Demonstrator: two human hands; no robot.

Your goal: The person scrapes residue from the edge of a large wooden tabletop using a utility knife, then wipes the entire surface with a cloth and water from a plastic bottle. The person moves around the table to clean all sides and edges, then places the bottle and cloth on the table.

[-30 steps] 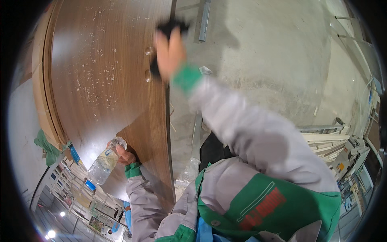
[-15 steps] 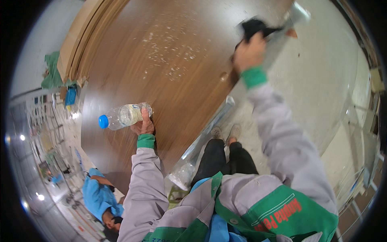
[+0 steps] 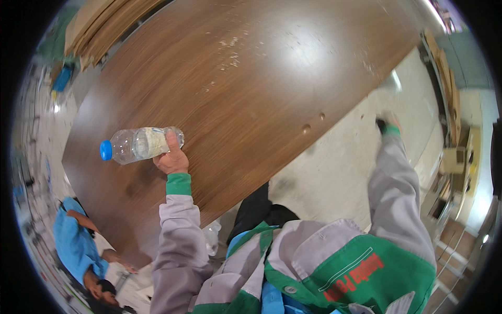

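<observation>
My left hand [image 3: 174, 157] is wrapped round a clear plastic bottle [image 3: 123, 147] with a blue cap and a pale label. The bottle lies sideways over the brown wood-grain board [image 3: 225, 131], its cap pointing left. Beyond the board's right edge, over the pale floor, my right hand [image 3: 392, 124] is small and smeared by motion. A black cloth [image 3: 381, 125] shows at its fingers, mostly hidden. White shavings [image 3: 230, 52] lie scattered on the far part of the board.
Two round holes [image 3: 306, 129] sit near the board's right edge. Stacked wooden panels [image 3: 104, 31] stand at the far left. A person in a blue shirt [image 3: 76, 243] is at the lower left. Boxes and boards [image 3: 454, 159] line the right side.
My right hand has swung from the board's far right edge out to the right, over the floor, with the black cloth. My view has shifted; my left hand still grips the bottle.
</observation>
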